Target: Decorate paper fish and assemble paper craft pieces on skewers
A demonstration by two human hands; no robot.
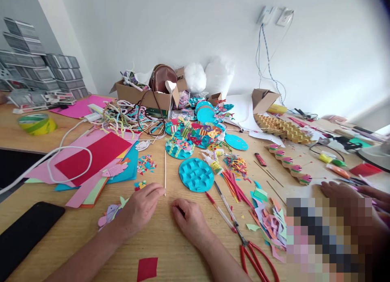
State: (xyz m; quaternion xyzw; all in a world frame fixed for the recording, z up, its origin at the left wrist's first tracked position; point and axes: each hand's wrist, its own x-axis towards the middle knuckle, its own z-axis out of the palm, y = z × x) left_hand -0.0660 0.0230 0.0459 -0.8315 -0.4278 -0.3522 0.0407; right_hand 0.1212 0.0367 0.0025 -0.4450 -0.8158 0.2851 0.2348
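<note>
My left hand [142, 208] is closed, its fingertips pinched at the lower end of a thin white stick [165, 168]. To its right my right hand [191, 222] rests on the table with curled fingers; the inside of the hand is hidden. Just beyond it lies a blue disc [196, 174] covered in curled paper scales. A cut-out purple paper fish [110, 213] is partly covered by my left wrist. Small paper bits [146, 164] lie beyond my left hand. Near my forearms is a red paper square [147, 268].
Red-handled scissors [256, 259] and pens [219, 211] lie right of my right hand, beside paper scraps [271, 221]. Coloured sheets [94, 158] and a black phone [30, 237] are left. Decorated discs [179, 148] and a cardboard box [143, 97] stand behind. Another person's hand [341, 196] is at right.
</note>
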